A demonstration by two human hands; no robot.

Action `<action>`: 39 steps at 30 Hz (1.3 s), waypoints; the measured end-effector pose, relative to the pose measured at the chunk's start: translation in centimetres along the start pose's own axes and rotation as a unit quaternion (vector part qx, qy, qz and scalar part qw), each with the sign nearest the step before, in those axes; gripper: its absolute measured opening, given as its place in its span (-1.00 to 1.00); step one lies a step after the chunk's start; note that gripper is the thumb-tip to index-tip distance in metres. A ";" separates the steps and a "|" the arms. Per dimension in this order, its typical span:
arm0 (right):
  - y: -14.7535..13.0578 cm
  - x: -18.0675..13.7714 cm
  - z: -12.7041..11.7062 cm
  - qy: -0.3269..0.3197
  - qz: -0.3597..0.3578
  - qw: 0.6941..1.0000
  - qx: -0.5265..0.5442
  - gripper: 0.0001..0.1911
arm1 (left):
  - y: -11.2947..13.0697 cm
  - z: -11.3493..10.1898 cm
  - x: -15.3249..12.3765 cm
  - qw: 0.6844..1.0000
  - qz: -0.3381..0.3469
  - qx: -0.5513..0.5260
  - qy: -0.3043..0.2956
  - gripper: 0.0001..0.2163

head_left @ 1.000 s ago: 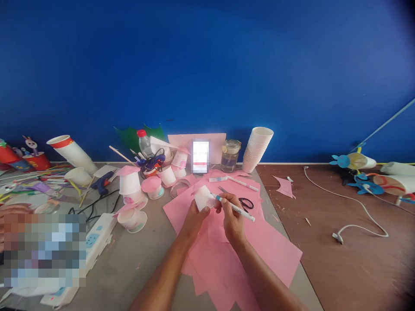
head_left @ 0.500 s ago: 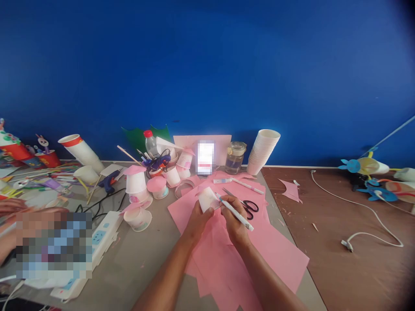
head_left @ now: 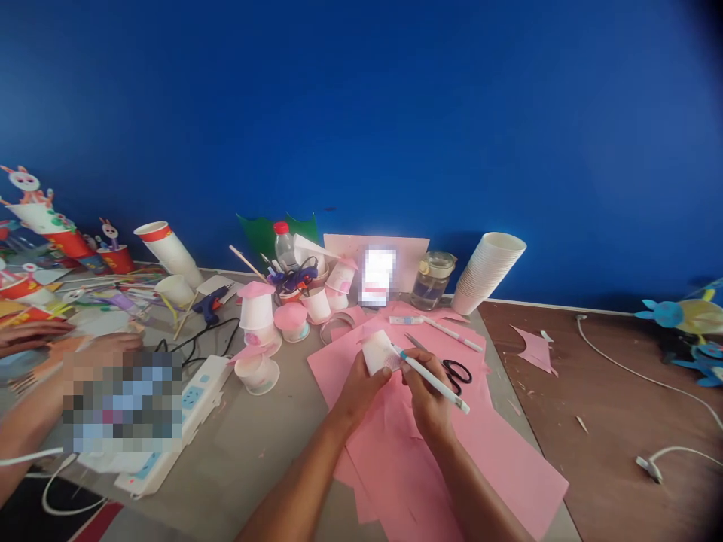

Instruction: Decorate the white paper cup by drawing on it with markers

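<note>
My left hand (head_left: 364, 388) holds a small white paper cup (head_left: 379, 351), tilted, with a bit of pink paper at its far side. Fine marks show on the side of the cup. In my right hand (head_left: 428, 395) is a white marker pen (head_left: 434, 379) with a blue end, its tip at or very near the cup; whether they touch I cannot tell. Beneath both hands lie several sheets of pink paper (head_left: 508, 452). Black-handled scissors (head_left: 456, 374) rest on the sheets, right of my right hand. Behind them lies another white marker (head_left: 452, 333).
Several paper cups with pink tops (head_left: 258, 309) stand on the left. A roll of tape (head_left: 337, 329), a glass jar (head_left: 433, 280) and a leaning cup stack (head_left: 489, 272) are behind. A power strip (head_left: 192, 406) and another person's hands (head_left: 102, 361) are at the left.
The view has swung a little left, so everything sits farther right in it. My hands keep hold of the cup and the marker, in nearly the same pose.
</note>
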State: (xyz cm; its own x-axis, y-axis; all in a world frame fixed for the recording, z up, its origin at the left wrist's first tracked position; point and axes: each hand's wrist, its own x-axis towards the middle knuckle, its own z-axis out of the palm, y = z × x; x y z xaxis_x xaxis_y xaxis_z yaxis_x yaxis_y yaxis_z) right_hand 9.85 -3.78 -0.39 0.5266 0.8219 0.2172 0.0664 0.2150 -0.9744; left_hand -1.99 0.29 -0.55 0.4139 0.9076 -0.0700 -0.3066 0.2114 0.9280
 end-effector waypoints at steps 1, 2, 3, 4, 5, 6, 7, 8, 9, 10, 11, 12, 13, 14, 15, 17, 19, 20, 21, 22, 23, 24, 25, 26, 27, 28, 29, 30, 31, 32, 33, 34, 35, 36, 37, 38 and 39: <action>0.1 0.0 0.0 0.001 0.000 1.000 0.003 -0.83 | 0.2 0.1 -0.1 1.000 0.003 -0.005 -0.009 -0.65; 0.1 0.0 0.0 0.000 0.001 1.000 0.008 -0.82 | 0.3 0.2 -0.1 1.000 0.007 -0.009 -0.018 -0.65; 0.1 0.0 0.0 -0.002 0.003 1.000 0.016 -0.82 | 0.5 0.2 -0.2 1.000 0.009 -0.013 -0.023 -0.65; 0.2 0.0 0.0 -0.004 0.005 1.000 0.026 -0.82 | 0.6 0.3 -0.2 1.000 0.008 -0.015 -0.023 -0.65; 0.2 0.0 0.0 -0.006 0.006 0.999 0.035 -0.82 | 0.7 0.3 -0.3 1.000 0.005 -0.014 -0.019 -0.64; 0.2 0.0 0.0 -0.007 0.005 0.999 0.043 -0.82 | 0.8 0.3 -0.4 1.000 0.002 -0.012 -0.011 -0.62; 0.3 0.1 0.0 -0.009 0.005 0.999 0.048 -0.82 | 0.9 0.3 -0.4 1.000 0.000 -0.010 -0.005 -0.61; 0.3 0.1 0.0 -0.010 0.004 0.999 0.049 -0.83 | 0.9 0.3 -0.5 1.000 -0.002 -0.008 -0.002 -0.61; 0.4 0.1 0.0 -0.012 0.003 0.999 0.049 -0.83 | 1.0 0.3 -0.5 1.000 -0.001 -0.009 -0.003 -0.61; 0.4 0.1 0.0 -0.014 0.003 0.999 0.048 -0.83 | 1.0 0.3 -0.5 1.000 0.001 -0.011 -0.009 -0.62; 0.5 0.1 -0.1 -0.016 0.004 0.999 0.047 -0.83 | 1.0 0.4 -0.5 1.000 0.003 -0.014 -0.015 -0.62; 0.5 0.1 -0.1 -0.016 0.005 0.999 0.047 -0.84 | 1.0 0.4 -0.5 1.000 0.005 -0.016 -0.018 -0.62; 0.5 0.1 -0.2 -0.015 0.005 0.999 0.046 -0.84 | 1.0 0.4 -0.5 1.000 0.005 -0.016 -0.018 -0.62; 0.5 0.2 -0.2 -0.013 0.004 0.999 0.044 -0.84 | 1.1 0.5 -0.5 1.000 0.004 -0.013 -0.015 -0.61; 0.5 0.2 -0.2 -0.012 0.003 0.999 0.040 -0.84 | 1.1 0.5 -0.5 1.000 0.002 -0.009 -0.012 -0.61; 0.5 0.2 -0.3 -0.012 0.001 0.999 0.032 -0.85 | 1.2 0.6 -0.5 1.000 -0.001 0.004 -0.009 -0.60; 0.5 0.2 -0.4 -0.013 0.003 0.999 0.032 -0.86 | 1.4 0.7 -0.5 1.000 -0.001 0.014 -0.010 -0.60; 0.5 0.2 -0.4 -0.014 0.005 0.999 0.034 -0.87 | 1.5 0.7 -0.5 1.000 -0.002 0.018 -0.012 -0.59; 0.5 0.2 -0.4 -0.015 0.006 0.999 0.037 -0.87 | 1.5 0.7 -0.5 1.000 -0.003 0.021 -0.014 -0.59; 0.6 0.2 -0.4 -0.016 0.007 0.999 0.039 -0.88 | 1.6 0.7 -0.5 1.000 -0.004 0.023 -0.017 -0.59; 0.6 0.2 -0.4 -0.016 0.007 0.999 0.040 -0.88 | 1.6 0.6 -0.5 0.999 -0.005 0.025 -0.019 -0.59; 0.7 0.2 -0.4 -0.017 0.007 0.999 0.040 -0.89 | 1.5 0.6 -0.4 0.999 -0.006 0.028 -0.017 -0.59; 0.7 0.2 -0.4 -0.019 0.007 0.999 0.038 -0.89 | 1.4 0.5 -0.4 0.999 -0.007 0.031 -0.014 -0.60; 0.8 0.2 -0.4 -0.021 0.007 0.999 0.036 -0.89 | 1.3 0.5 -0.4 0.999 -0.007 0.033 -0.011 -0.61; 0.9 0.2 -0.4 -0.022 0.007 0.999 0.032 -0.88 | 1.2 0.4 -0.3 0.999 -0.007 0.034 -0.008 -0.61; 1.0 0.2 -0.4 -0.022 0.008 0.999 0.029 -0.88 | 1.1 0.3 -0.3 0.999 -0.008 0.034 -0.005 -0.61; 1.0 0.3 -0.5 -0.022 0.008 0.999 0.025 -0.88 | 0.9 0.3 -0.2 0.999 -0.009 0.034 -0.004 -0.62; 1.0 0.3 -0.5 -0.020 0.009 0.999 0.023 -0.88 | 0.8 0.2 -0.2 0.999 -0.011 0.034 -0.004 -0.62; 1.1 0.3 -0.5 -0.018 0.009 1.000 0.022 -0.88 | 0.8 0.2 -0.2 0.999 -0.013 0.035 -0.003 -0.63; 1.0 0.4 -0.5 -0.016 0.009 1.000 0.021 -0.88 | 0.7 0.2 -0.2 0.999 -0.015 0.036 0.000 -0.64; 1.0 0.4 -0.5 -0.015 0.007 1.000 0.020 -0.87 | 0.7 0.1 -0.2 0.999 -0.017 0.038 0.002 -0.65; 0.9 0.4 -0.5 -0.016 0.003 1.000 0.018 -0.87 | 0.7 0.1 -0.2 0.999 -0.019 0.041 0.005 -0.66; 0.8 0.5 -0.5 -0.016 -0.002 1.000 0.015 -0.87 | 0.6 0.1 -0.2 0.999 -0.020 0.043 0.006 -0.68; 0.7 0.5 -0.5 -0.019 -0.008 1.000 0.013 -0.87 | 0.6 0.1 -0.2 0.999 -0.020 0.045 0.006 -0.68; 0.6 0.5 -0.5 -0.022 -0.012 1.000 0.012 -0.88 | 0.6 0.1 -0.2 0.999 -0.019 0.046 0.005 -0.68; 0.5 0.5 -0.5 -0.025 -0.015 0.999 0.012 -0.89 | 0.6 0.1 -0.1 0.999 -0.018 0.047 0.003 -0.68; 0.4 0.5 -0.5 -0.028 -0.016 0.999 0.012 -0.89 | 0.6 0.1 -0.1 0.999 -0.018 0.047 0.002 -0.68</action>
State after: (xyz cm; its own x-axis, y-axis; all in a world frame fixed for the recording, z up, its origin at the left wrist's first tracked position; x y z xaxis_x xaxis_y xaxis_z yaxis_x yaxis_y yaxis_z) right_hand 10.60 -3.52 -0.71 0.4767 0.8420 0.2527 0.0617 0.2547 -0.9651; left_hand -2.13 0.26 0.01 0.4189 0.9020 -0.1047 -0.2099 0.2084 0.9553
